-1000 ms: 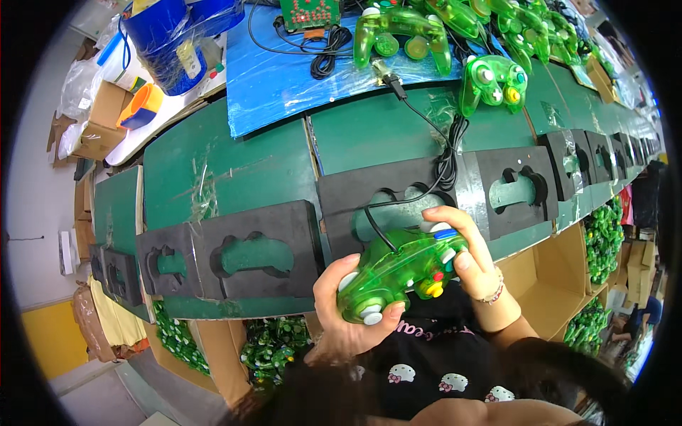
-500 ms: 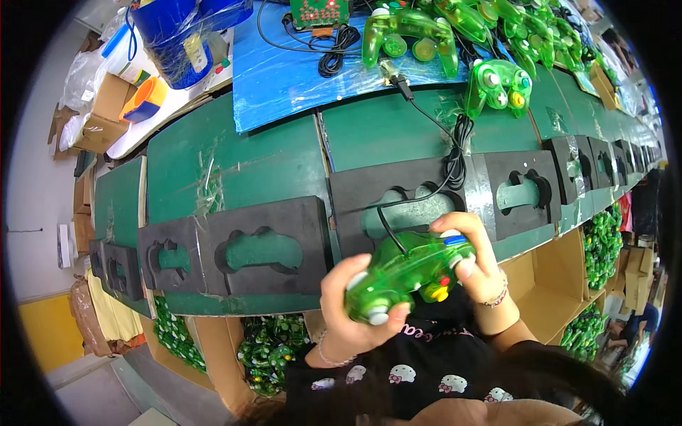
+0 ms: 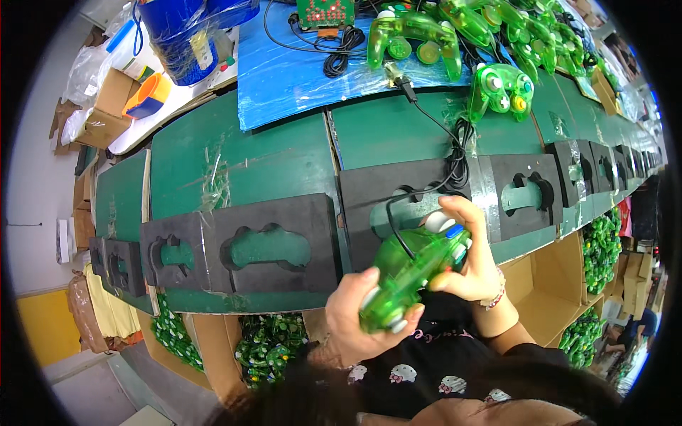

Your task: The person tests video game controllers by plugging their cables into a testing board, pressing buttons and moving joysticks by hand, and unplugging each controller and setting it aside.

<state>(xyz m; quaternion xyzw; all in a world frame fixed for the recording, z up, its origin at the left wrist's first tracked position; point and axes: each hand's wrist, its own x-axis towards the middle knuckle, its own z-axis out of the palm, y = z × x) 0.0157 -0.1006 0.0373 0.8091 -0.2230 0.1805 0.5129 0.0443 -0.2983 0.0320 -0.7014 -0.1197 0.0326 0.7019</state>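
Between both hands I hold a translucent green game controller (image 3: pixel 406 273), tilted, above the front edge of the green bench. My left hand (image 3: pixel 359 319) is wrapped round its lower left grip. At its upper right end, my right hand (image 3: pixel 472 259) grips the other side, near a blue shoulder button. A black cable (image 3: pixel 458 153) runs from the controller to a loose bundle, then to a plug connector (image 3: pixel 403 84) by the blue sheet. Just beyond my hands lies a black foam block (image 3: pixel 362 192) with a controller-shaped cutout.
More foam blocks (image 3: pixel 323 220) line the bench edge. Several green controllers (image 3: pixel 501 96) lie on and beside a blue sheet (image 3: pixel 273 96) at the back, near a circuit board (image 3: pixel 325 13). Blue bins (image 3: pixel 181 53) stand back left. Cardboard boxes (image 3: pixel 543 284) of controllers sit below the bench.
The controller has turned in my hands, its front now facing more to the right and less of its buttons showing. Both hands have shifted slightly with it.
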